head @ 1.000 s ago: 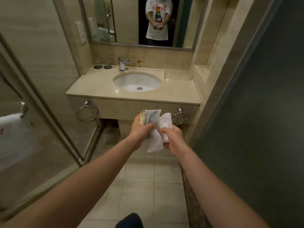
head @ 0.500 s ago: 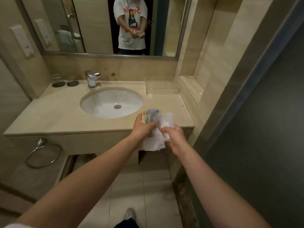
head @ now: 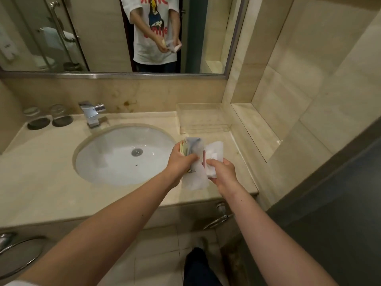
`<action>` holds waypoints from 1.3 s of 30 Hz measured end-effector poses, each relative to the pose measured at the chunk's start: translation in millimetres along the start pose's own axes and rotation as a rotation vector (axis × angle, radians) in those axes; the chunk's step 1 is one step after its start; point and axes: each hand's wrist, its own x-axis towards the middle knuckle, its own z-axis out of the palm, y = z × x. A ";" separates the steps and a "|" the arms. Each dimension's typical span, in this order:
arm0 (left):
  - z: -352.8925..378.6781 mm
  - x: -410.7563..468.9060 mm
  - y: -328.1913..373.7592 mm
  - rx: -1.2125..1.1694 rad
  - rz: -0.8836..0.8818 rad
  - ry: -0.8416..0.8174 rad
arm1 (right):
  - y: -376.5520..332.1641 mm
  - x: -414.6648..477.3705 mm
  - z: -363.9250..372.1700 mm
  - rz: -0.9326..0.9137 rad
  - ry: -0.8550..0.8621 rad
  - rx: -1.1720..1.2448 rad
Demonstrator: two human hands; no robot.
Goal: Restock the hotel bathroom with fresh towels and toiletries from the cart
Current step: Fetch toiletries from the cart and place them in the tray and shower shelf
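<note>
My left hand (head: 180,162) grips a bundle of toiletry packets (head: 192,148), white and pale blue with a yellow edge, above the right side of the beige counter (head: 41,178). My right hand (head: 221,172) pinches one white sachet (head: 214,156) at the right of that bundle. Both hands hover just right of the white oval sink (head: 123,155). A clear plastic tray (head: 203,118) sits on the counter behind my hands, near the wall corner.
A chrome tap (head: 92,114) stands behind the sink, with two upturned glasses on dark coasters (head: 49,118) at the far left. A mirror (head: 103,34) spans the wall. Towel rings (head: 219,217) hang under the counter. A dark door (head: 340,203) is at my right.
I have stepped closer to the counter, so my hands with the packets are now over its right side instead of in front of it. The hold on the packets is the same.
</note>
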 end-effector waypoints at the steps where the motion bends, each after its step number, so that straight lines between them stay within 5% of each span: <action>1: 1.6 14.1 1.5 0.002 0.000 -0.003 | -5.4 15.1 3.1 0.002 -0.004 -0.002; 19: 34.8 261.5 -24.2 0.040 -0.146 0.176 | -48.8 286.7 41.9 0.330 -0.047 0.065; 39: 41.6 293.5 -49.7 0.168 -0.036 0.215 | -37.4 326.0 47.3 0.411 -0.100 0.349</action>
